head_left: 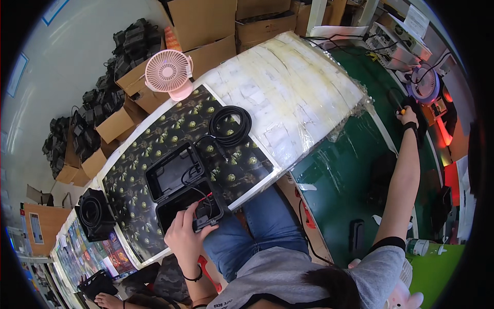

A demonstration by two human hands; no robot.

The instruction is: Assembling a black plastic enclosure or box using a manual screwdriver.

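A black hinged plastic case (172,172) lies open near the front edge of the bench, its two halves side by side. My left hand (186,230) is closed on the near half's rim, fingers reaching toward the inside. Thin black wires with red parts (207,196) show in that half. From the case a black cable runs to a coil (230,126) lying just beyond it. My right arm stretches far right over the green table, where my right hand (408,117) is closed around something small with an orange-yellow part; its kind cannot be made out.
A pink fan (170,72) stands beyond the patterned mat. Another black case with coiled cable (95,213) sits at left. Cardboard boxes (203,23) and piled black cases (136,41) line the back. A purple fan (425,85) stands far right. Another person's hand (106,301) shows lower left.
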